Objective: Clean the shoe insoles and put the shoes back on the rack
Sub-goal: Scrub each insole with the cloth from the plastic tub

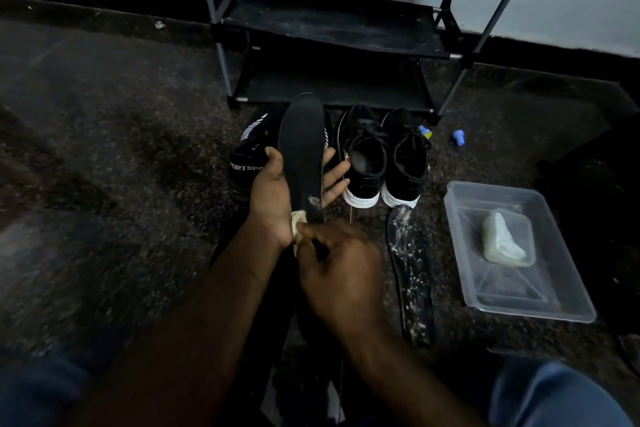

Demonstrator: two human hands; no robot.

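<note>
My left hand [277,194] holds a black insole [302,146] upright, toe end pointing up. My right hand [339,270] presses a small pale cloth [298,220] against the insole's heel, where a whitish smear shows. A second insole [412,274], speckled with white foam, lies flat on the floor to the right. Two black sneakers with white soles [363,163] [407,163] stand side by side in front of the black shoe rack [332,31]. Behind the held insole sits a black shoe with white "SPORT" lettering [249,156].
A clear plastic tray [554,302] holding a wet pale cloth [505,239] rests on the floor at the right. Two small blue objects [425,131] [458,136] lie near the rack's right foot. The dark speckled floor spreads to the left. My knees in blue jeans frame the bottom corners.
</note>
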